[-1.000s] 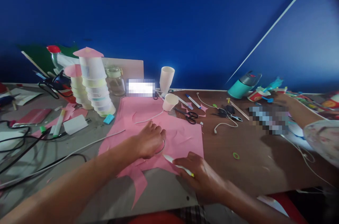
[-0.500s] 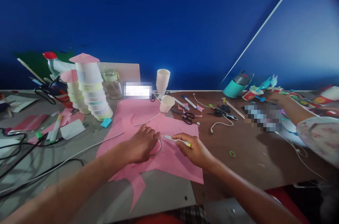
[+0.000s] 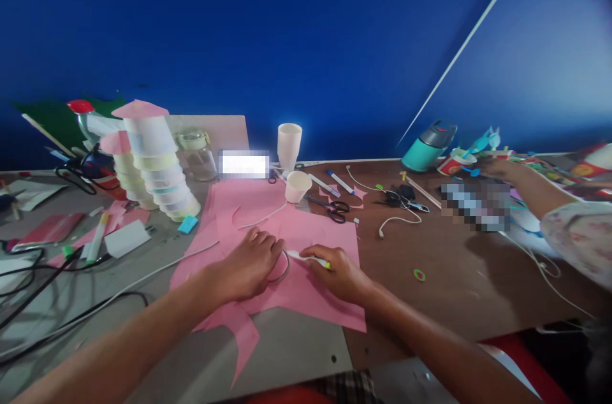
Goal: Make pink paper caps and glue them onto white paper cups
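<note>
A large pink paper sheet (image 3: 315, 235) lies flat on the table in front of me. My left hand (image 3: 248, 264) presses down on it, fingers curled over a thin dark ring (image 3: 283, 271) that rests on the paper. My right hand (image 3: 337, 273) grips a white marker with a yellow end (image 3: 313, 258), its tip touching the paper at the ring's right edge. A cut strip of pink paper (image 3: 243, 334) hangs toward the table's near edge.
Stacked plastic cups with pink paper lids (image 3: 160, 168) stand at the back left. White paper cups (image 3: 289, 146), scissors (image 3: 335, 206), pens, cables and a teal bottle (image 3: 425, 149) lie behind. Another person's arm (image 3: 530, 197) reaches over clutter at the right.
My right hand came up from the paper's near edge to the ring and brought the marker tip against it. My left hand stayed on the ring.
</note>
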{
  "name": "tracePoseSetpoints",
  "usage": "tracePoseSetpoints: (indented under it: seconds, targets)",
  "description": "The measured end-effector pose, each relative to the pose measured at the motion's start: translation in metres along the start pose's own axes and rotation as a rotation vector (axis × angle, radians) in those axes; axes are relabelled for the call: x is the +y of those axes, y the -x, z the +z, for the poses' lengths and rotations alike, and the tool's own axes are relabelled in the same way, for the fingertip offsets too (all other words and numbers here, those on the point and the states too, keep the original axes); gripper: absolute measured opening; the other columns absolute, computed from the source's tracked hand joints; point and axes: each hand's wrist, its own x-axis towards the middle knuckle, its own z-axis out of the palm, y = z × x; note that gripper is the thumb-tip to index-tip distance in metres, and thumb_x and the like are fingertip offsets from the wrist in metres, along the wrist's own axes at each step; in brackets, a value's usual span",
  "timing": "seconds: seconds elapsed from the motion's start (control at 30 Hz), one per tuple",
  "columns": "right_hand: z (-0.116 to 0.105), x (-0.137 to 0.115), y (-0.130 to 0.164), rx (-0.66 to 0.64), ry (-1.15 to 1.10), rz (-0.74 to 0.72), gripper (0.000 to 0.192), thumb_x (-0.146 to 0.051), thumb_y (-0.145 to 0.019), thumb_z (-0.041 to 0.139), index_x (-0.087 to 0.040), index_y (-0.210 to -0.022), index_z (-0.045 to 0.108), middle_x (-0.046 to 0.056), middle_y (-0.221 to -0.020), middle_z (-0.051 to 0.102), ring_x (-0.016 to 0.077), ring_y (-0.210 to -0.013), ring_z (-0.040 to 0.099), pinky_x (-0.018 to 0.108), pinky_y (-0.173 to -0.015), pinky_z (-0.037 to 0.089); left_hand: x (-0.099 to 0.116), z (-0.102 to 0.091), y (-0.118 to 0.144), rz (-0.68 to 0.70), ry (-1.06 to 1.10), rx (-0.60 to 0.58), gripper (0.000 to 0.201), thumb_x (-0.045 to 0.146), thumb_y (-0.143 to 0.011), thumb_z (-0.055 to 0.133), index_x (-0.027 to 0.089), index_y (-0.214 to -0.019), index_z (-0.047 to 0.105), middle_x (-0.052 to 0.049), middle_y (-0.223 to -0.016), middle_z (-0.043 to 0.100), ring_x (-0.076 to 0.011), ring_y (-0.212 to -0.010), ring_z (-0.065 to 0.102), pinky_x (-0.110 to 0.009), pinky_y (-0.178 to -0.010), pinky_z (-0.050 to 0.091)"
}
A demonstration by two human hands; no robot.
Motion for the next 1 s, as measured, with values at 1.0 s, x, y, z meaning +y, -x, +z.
tracePoseSetpoints:
  seconds: [1.0]
  targets:
    - [-0.013, -0.046, -0.045, 0.362, -0.468, 0.166, 0.039, -0.038, -0.08, 0.062, -0.017, -0.113, 0.059, -0.004, -0.063, 0.061, 0.013, -0.055, 0.055, 0.025, -0.051, 0.047, -0.018, -0.009, 0.022, -0.146, 0.257, 0.599, 0.069, 0.042, -0.094, 0.05, 0.019, -0.151, 0.018, -0.017, -0.155, 0.034, -0.0333, -0.147, 0.025, -0.057, -0.122, 0.014]
